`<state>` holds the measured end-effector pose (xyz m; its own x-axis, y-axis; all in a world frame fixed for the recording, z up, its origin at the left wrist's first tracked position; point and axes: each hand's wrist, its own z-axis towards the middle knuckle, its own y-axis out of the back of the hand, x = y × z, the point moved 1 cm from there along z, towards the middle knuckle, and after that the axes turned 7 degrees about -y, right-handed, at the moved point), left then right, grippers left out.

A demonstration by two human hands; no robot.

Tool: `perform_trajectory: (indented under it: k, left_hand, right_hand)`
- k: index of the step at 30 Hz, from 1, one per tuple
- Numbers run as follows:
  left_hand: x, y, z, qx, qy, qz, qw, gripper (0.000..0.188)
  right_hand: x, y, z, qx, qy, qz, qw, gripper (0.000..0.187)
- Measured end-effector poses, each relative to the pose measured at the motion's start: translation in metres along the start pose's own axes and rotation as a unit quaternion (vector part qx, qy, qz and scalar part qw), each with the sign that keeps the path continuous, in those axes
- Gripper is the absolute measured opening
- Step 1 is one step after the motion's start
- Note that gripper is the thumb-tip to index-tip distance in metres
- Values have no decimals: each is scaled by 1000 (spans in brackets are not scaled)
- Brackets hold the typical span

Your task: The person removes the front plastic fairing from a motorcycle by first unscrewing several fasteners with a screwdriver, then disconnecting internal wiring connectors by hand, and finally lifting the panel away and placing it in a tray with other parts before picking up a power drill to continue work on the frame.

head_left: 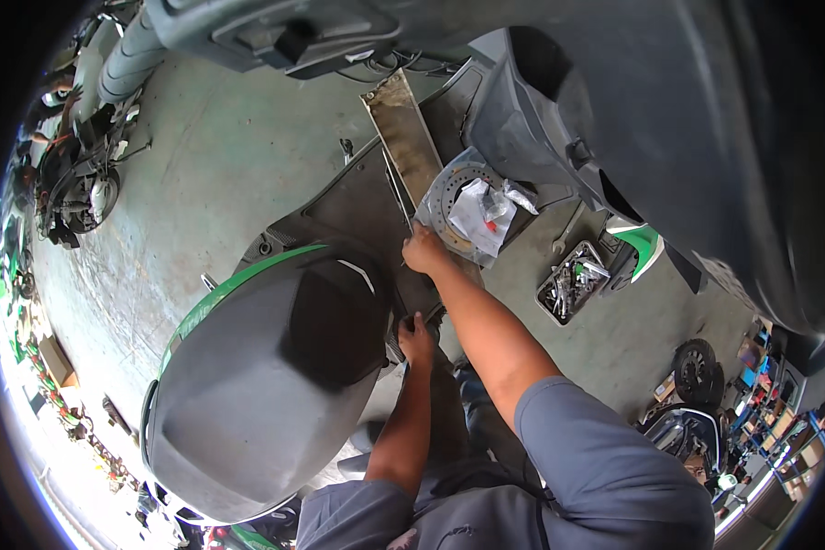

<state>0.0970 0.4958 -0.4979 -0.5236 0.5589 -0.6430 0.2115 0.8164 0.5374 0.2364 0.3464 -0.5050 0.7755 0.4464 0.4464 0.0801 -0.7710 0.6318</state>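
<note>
I stand beside a scooter with a dark seat (257,367) and green side trim (202,307). My right hand (423,249) is closed in a fist over the dark footboard (348,197), at the lower end of a thin metal strip or rod. What its fingers hold is hidden. Nearer to me, my left hand (416,341) is curled with its thumb up, at the scooter's body just beside the seat front; its grip is hidden too. Just past my right hand lies a perforated brake disc (448,195) in clear plastic, with white paper (479,218) and small bags on it.
A long worn metal plate (403,128) lies beyond the disc. On the floor at right are a tray of sockets and tools (573,282) and a wrench (566,231). The scooter's front fairing (669,119) overhangs the upper right. Another motorcycle (82,197) stands far left; a tire (697,371) lies lower right.
</note>
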Motion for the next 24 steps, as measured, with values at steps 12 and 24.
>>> perform_trajectory:
  k: [12, 24]
  left_hand:
    - [-165, 75, -117, 170, -268, -40, 947, 21]
    - [-566, 44, -291, -5, -677, -109, 728, 16]
  right_hand:
    - [-344, 110, -285, -2, -65, -10, 998, 36]
    - [-579, 285, -491, -155, -377, 445, 797, 32]
